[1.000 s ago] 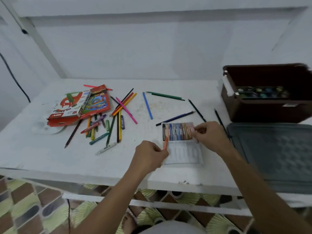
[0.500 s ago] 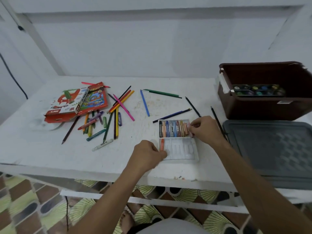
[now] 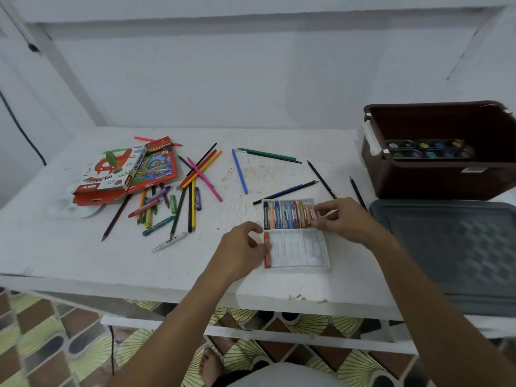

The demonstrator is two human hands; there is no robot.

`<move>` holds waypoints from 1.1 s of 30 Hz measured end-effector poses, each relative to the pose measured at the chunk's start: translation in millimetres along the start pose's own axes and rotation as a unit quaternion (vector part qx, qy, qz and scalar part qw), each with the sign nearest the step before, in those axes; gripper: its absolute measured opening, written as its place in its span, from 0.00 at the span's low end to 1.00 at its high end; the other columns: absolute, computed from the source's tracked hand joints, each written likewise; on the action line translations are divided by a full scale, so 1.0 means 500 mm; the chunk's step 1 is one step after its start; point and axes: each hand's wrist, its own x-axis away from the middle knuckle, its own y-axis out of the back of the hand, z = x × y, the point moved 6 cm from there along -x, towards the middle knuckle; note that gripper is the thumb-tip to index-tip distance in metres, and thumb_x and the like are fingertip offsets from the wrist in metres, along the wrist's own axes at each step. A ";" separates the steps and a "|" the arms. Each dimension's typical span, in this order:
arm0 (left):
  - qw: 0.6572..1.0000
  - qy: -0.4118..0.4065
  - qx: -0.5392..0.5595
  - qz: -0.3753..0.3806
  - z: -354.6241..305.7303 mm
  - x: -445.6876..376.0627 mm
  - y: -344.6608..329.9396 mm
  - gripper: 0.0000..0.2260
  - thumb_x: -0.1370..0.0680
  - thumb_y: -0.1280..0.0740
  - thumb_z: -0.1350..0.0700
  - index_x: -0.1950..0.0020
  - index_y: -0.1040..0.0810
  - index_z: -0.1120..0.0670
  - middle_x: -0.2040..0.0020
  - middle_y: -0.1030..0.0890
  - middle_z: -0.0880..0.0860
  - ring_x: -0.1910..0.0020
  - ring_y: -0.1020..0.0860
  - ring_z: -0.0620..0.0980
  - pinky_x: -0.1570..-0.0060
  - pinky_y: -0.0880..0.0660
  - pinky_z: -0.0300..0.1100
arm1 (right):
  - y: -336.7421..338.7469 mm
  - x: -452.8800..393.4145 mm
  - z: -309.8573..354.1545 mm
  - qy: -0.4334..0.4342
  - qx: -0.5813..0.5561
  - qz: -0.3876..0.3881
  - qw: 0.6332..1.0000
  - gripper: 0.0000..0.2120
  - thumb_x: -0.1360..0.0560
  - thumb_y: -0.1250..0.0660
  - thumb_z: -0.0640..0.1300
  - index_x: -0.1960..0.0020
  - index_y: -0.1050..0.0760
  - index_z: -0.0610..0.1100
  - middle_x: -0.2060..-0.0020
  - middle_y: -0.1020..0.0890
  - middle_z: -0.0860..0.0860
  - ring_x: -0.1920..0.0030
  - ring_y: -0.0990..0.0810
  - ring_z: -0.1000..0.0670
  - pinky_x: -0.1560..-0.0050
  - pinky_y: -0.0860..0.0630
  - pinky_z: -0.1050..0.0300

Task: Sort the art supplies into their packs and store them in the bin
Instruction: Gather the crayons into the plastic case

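Head view: near the surface's front edge, the left hand point(image 3: 242, 248) pinches an orange pastel point(image 3: 267, 250) lying lengthwise, near-to-far, in the clear tray's point(image 3: 298, 251) leftmost slot; the right hand point(image 3: 344, 219) pinches the far row's right-end pastels point(image 3: 289, 215).

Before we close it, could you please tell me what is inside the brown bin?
A paint palette with round colour wells lies in the bin. The near wall hides the floor in front of it.
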 end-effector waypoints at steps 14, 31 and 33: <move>0.999 -0.013 -0.040 -0.015 0.009 -0.019 0.020 0.15 0.24 0.30 0.53 0.38 0.26 0.48 0.60 0.18 0.49 0.65 0.25 0.39 0.70 0.36 0.30 | -0.040 -0.019 0.008 0.033 0.108 -0.024 0.993 0.17 0.23 0.35 0.46 0.34 0.26 0.45 0.47 0.22 0.47 0.56 0.26 0.54 0.61 0.34 0.69; 0.989 0.038 -0.071 -0.125 0.102 -0.001 0.192 0.12 0.25 0.30 0.50 0.43 0.22 0.51 0.60 0.22 0.46 0.64 0.25 0.41 0.68 0.33 0.32 | -0.148 -0.039 0.189 0.165 0.097 -0.057 0.980 0.11 0.27 0.30 0.40 0.46 0.19 0.40 0.58 0.21 0.45 0.61 0.27 0.54 0.58 0.35 0.72; 0.985 0.045 -0.092 -0.139 0.127 0.001 0.240 0.11 0.26 0.29 0.52 0.45 0.21 0.51 0.58 0.21 0.47 0.63 0.26 0.43 0.67 0.34 0.31 | -0.183 -0.047 0.237 0.192 0.088 -0.044 0.976 0.10 0.27 0.30 0.41 0.47 0.19 0.39 0.57 0.18 0.45 0.61 0.27 0.55 0.58 0.36 0.74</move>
